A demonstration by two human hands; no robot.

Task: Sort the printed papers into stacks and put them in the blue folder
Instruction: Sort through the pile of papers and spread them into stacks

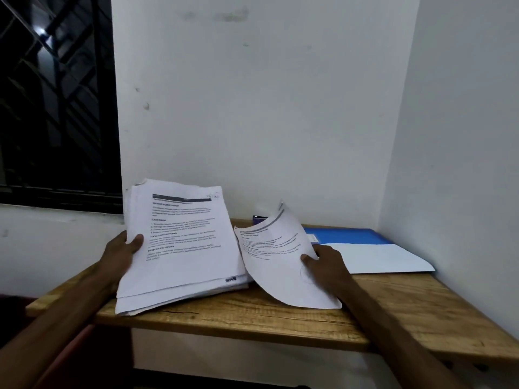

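My left fingers (137,240) grip the paper stack (182,248), right fingers (308,260) pinch one curled sheet (275,268) — I should lift it clear toward the blue folder (351,236) lying back-right on the surface (252,310).

Left hand (123,251) at left edge of paper stack (179,248), thumb curled over top page, fingers hidden beneath. Left forearm bare, reaching in from lower left. Right hand (328,266) just right of stack, thumb pinching curled sheet (278,265), fingers behind it. Right forearm bare, entering from lower right.
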